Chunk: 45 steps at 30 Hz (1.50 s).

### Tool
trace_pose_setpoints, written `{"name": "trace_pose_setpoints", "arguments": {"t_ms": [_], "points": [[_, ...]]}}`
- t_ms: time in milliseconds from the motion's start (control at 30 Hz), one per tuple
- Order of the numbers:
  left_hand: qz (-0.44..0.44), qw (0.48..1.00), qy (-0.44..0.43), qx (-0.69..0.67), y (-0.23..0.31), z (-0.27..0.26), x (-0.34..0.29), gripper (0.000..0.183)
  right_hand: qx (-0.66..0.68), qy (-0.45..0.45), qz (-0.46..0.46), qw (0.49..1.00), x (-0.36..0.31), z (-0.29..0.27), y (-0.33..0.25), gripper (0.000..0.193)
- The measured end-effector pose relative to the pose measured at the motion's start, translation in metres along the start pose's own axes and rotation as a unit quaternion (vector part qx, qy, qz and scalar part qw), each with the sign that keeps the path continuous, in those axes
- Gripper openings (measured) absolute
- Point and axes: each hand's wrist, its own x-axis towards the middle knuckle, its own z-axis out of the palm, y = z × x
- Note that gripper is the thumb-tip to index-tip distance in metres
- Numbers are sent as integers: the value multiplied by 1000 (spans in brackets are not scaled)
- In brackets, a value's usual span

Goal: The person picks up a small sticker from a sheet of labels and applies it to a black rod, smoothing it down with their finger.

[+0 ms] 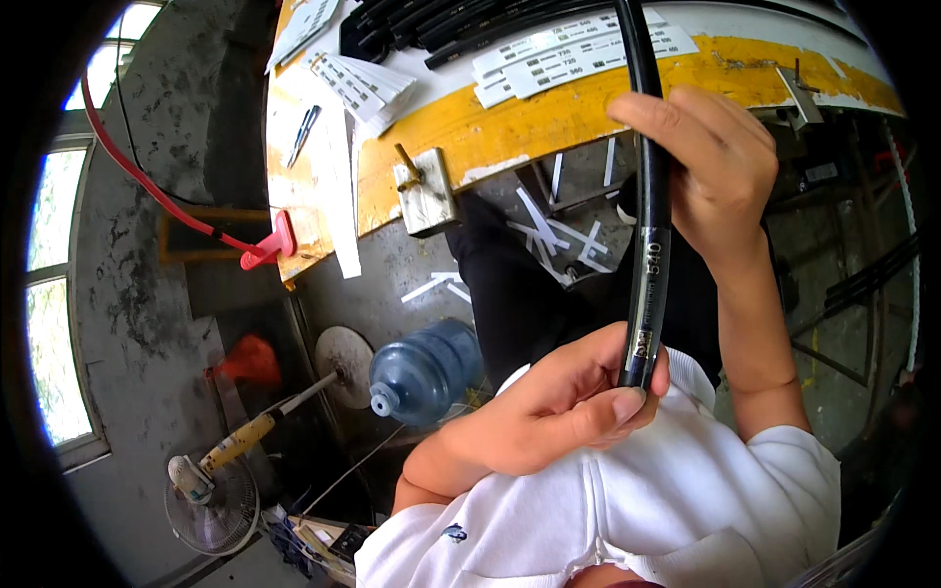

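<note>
White shirt (676,500): nearest the camera; we wear it above black trousers (520,274).
Counter (559,122): in front of us, its yellow edge worn, with a bundle of dark tubes (431,20) near the top of the view.
Fan (211,505): off to our left, its round base just beside the jug.
Water jug (426,367): blue and see-through, to our left below the counter.
Black tube (644,206): between us and the counter, held lengthwise away from our chest, a clear printed sleeve along its lower part.
Printed sheets (578,59): white, overlapping on the counter.
Left hand (573,402): closed around the tube's near end, thumb at its tip.
Right hand (720,162): half curled at the tube farther up; we cannot tell how firmly it grips.
Pen (304,135): lying on the counter's left part.
</note>
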Motion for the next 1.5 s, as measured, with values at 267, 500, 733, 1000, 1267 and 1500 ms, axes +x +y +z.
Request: {"name": "trace_pose_setpoints", "arguments": {"t_ms": [267, 500, 733, 1000, 1267, 1500], "points": [[-6, 1000, 14, 7, -1, 7, 0, 39, 486, -70, 539, 684, -11, -38, -27, 52], [91, 977, -50, 188, -8, -5, 7, 22, 550, -211, 647, 484, 5, -59, -72, 50], [63, 991, -42, 115, -17, -9, 5, 22, 527, -265, 520, 618, -5, -31, -26, 37], [93, 981, 4, 171, -20, -9, 10, 33, 523, -240, 655, 489, 1, -51, -72, 54], [55, 995, 32, 82, -20, -4, 12, 43, 451, -172, 527, 699, 1, -23, -22, 42], [17, 999, -30, -40, -19, -2, 9, 41, 520, -114, 535, 657, -8, -22, -29, 38]]}}
